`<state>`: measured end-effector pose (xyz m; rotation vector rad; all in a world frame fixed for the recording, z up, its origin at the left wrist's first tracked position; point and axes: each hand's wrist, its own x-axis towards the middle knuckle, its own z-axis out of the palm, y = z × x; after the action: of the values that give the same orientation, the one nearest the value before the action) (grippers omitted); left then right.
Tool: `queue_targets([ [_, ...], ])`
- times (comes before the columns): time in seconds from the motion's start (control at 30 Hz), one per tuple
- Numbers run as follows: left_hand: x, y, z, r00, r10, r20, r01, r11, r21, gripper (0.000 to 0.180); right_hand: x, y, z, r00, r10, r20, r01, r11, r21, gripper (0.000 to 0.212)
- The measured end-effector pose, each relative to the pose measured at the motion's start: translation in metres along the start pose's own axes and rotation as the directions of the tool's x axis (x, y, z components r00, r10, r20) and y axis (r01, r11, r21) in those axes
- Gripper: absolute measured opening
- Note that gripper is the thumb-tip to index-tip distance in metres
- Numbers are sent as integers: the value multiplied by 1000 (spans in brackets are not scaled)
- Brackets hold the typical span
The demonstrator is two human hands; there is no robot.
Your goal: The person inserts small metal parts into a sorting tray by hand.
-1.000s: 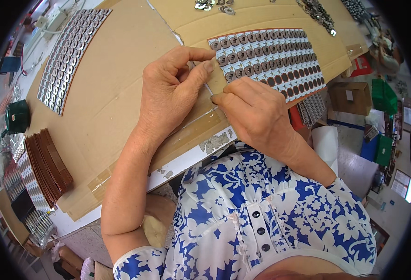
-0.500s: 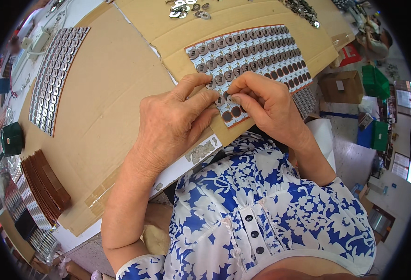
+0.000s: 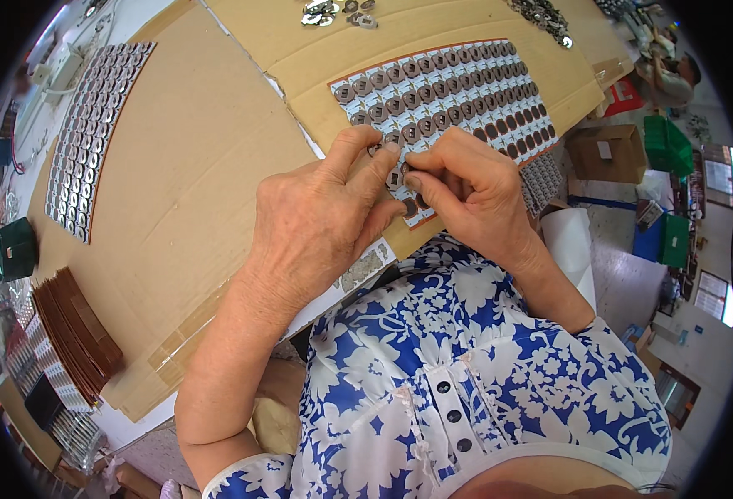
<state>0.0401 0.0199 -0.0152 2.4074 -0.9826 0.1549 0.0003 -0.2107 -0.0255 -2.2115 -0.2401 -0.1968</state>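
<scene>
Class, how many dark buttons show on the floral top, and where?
3, all on its white front strip, in one slanting line: upper button, middle button and, nearest the picture's lower edge, lower button. Folds may hide others.

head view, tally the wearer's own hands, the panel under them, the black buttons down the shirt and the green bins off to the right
Left hand and right hand: 2
Panel of round parts: 1
Black shirt buttons: 3
Green bins: 2
Total: 8
</scene>
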Motion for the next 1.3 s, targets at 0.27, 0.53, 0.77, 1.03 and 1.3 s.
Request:
queue_targets([
  [0.27, -4, -17, -12, 997, -63, -42, 55, 982, -180, 48, -4, -7, 11, 977, -205, -57, 191, 963, -190, 26],
  [0.53, 3, -32, -29, 903, -208, 376, 100, -749, -655, 110, 27, -37, 16, 930, -321, -180, 347, 928, 137, 22],
  [0.77, 7, -20, -37, 886, -321, 333, -29, -757, -653, 124, 33, -51, 28, 900, -259, -351, 325, 935, 141, 23],
  [1.03, 2, -20, -25, 948, -161, 275, 71, -733, -676, 112, 41, -32, 35, 793, -588, -161, 590, 807, -41, 18],
  [1.3, -9, -3, -17, 994, -70, -81, 25, 886, -464, 47, 19, -12, -39, 950, 190, 248, -312, 622, 718, 20],
])
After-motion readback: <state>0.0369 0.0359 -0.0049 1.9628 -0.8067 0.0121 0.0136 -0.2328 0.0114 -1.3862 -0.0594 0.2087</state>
